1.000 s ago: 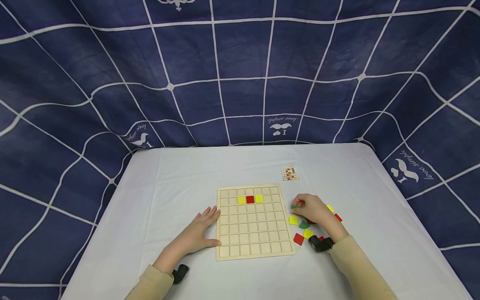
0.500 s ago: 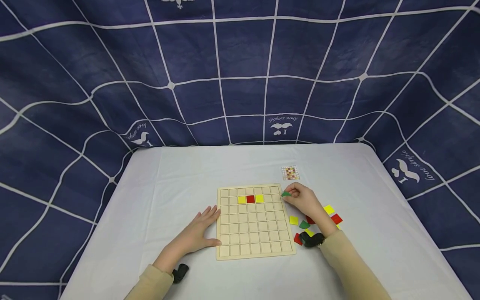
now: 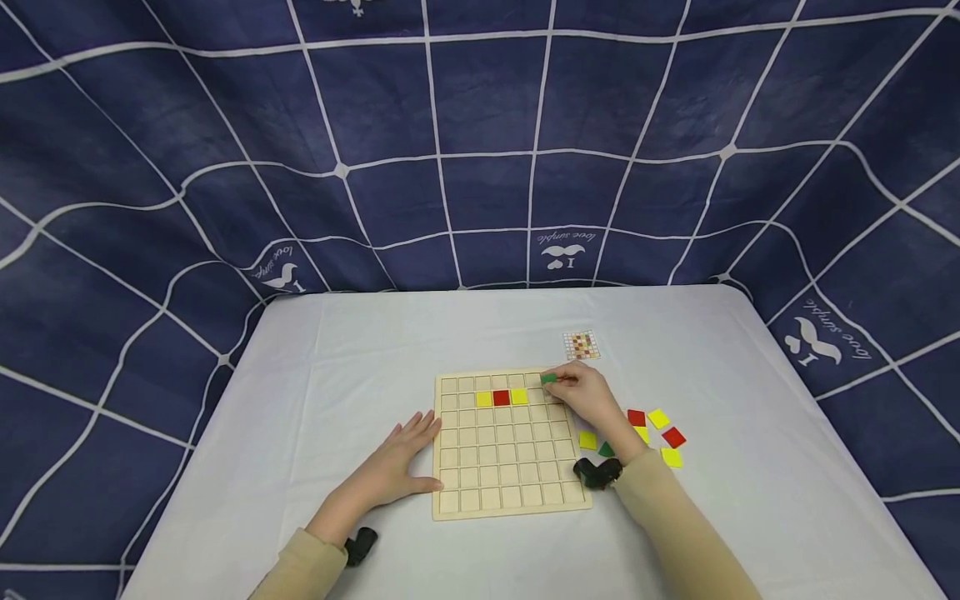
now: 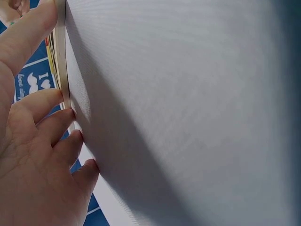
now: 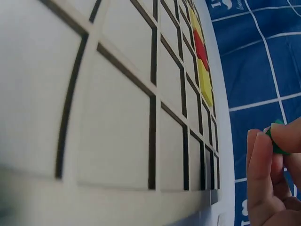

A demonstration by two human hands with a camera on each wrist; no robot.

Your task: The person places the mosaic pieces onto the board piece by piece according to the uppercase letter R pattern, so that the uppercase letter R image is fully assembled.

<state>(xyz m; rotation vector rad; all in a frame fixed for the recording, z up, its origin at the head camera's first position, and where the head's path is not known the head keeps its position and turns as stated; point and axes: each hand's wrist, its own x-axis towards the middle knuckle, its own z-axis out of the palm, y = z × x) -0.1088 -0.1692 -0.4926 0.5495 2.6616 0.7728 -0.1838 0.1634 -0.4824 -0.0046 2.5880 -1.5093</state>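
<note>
Place: curtained-off indoor space, home or lab cannot be told | Sides: white-gridded navy curtains [image 3: 487,100] with moustache prints [image 3: 562,251] at left, back and right | Surface: white-draped table [image 3: 390,350] standing between them

The grid board [image 3: 508,454] touching the left fingers [image 4: 87,175] looks like smooth, matt wood; the tablecloth [image 4: 197,94] beneath them, woven cloth; the card [image 3: 582,345] beyond the right fingers [image 5: 260,160], paper.

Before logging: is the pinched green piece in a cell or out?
Out: right wrist view shows the right hand pinching the green piece clear of the board.
</note>
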